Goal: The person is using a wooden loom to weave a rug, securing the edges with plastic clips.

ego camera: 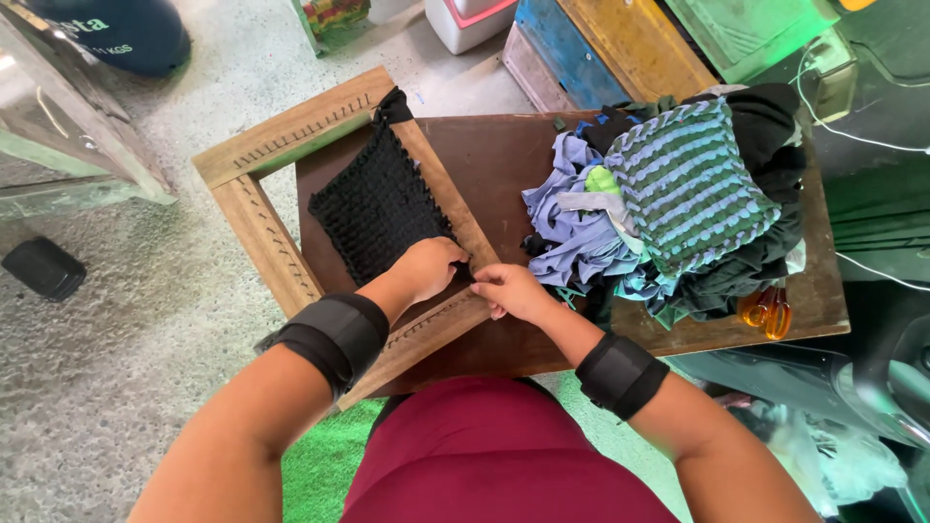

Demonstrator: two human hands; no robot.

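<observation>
Both hands at the near corner of a wooden weaving frame (pixel 291 126).

The frame overhangs the tabletop's (pixel 504 155) left edge, exposing its pegs. The left hand (pixel 429 266) rests curled on the black woven mat (pixel 378 208); the right hand (pixel 509 289) appears pinched, fingers together, at the mat's near corner, probably on a loop. A pile of fabric strips (pixel 581 232) lies toward the right edge, within reach.

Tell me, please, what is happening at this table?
A person works at a wooden weaving frame lying on a brown board. Both hands, left hand and right hand, meet at the lower corner of a black woven square. A pile of cloth strips and orange scissors lie to the right.
</observation>
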